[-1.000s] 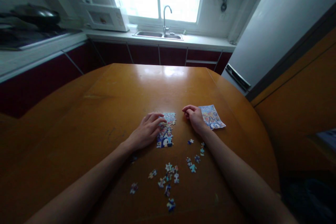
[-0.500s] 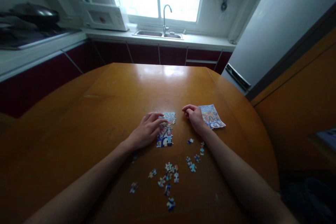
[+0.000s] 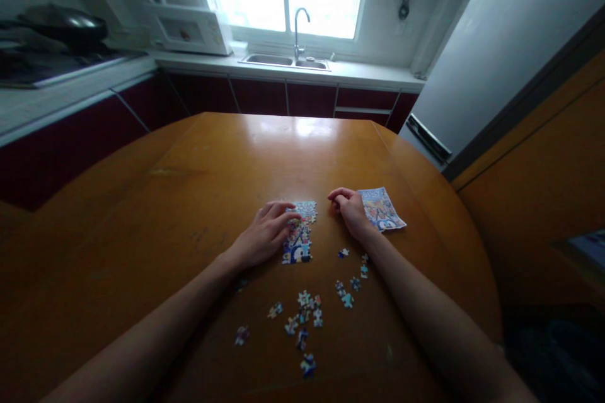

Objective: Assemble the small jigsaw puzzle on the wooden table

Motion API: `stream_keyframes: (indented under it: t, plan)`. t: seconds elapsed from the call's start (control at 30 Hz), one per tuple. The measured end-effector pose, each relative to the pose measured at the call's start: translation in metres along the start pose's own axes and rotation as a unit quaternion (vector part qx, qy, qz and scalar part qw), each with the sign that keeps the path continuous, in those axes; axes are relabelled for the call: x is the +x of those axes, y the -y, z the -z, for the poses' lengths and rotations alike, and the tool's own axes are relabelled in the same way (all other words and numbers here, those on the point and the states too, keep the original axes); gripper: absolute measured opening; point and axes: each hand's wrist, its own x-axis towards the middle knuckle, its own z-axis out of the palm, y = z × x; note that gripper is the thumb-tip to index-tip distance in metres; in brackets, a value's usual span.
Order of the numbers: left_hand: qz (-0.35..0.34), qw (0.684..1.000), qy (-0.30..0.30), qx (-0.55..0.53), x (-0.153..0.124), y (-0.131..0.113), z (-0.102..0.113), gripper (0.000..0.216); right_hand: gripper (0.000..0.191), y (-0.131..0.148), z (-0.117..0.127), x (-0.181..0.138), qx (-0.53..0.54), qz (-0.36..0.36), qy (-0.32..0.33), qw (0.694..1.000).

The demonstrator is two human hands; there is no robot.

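A partly assembled jigsaw puzzle [image 3: 297, 244] lies on the wooden table, its right edge ragged with tabs. My left hand [image 3: 267, 230] rests over the puzzle's left side, fingers stretched across it and apart, covering part of the picture. To the right, my right hand [image 3: 348, 209] is held closed with curled fingers; whatever may be in them is hidden. Beside and partly behind it lies a printed picture sheet [image 3: 380, 209]. Loose puzzle pieces [image 3: 304, 315] are scattered nearer to me, and another small group [image 3: 347, 300] lies below my right wrist.
The wooden table [image 3: 227, 157] spreads out around the puzzle, with rounded sides. Beyond it run a counter with a sink [image 3: 269, 60], a tap and a microwave [image 3: 189, 30]. A pan [image 3: 66, 25] stands on the stove at left; a fridge [image 3: 477, 56] is at right.
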Motion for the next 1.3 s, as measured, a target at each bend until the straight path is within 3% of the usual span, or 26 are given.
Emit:
stream_keyframes:
  t: [1.3]
  plan:
    - [0.000, 1.000, -0.023, -0.021, 0.0023, -0.0051, 0.0022, 0.031, 0.018, 0.0027, 0.0008, -0.0020, 0.015, -0.004, 0.006, 1.000]
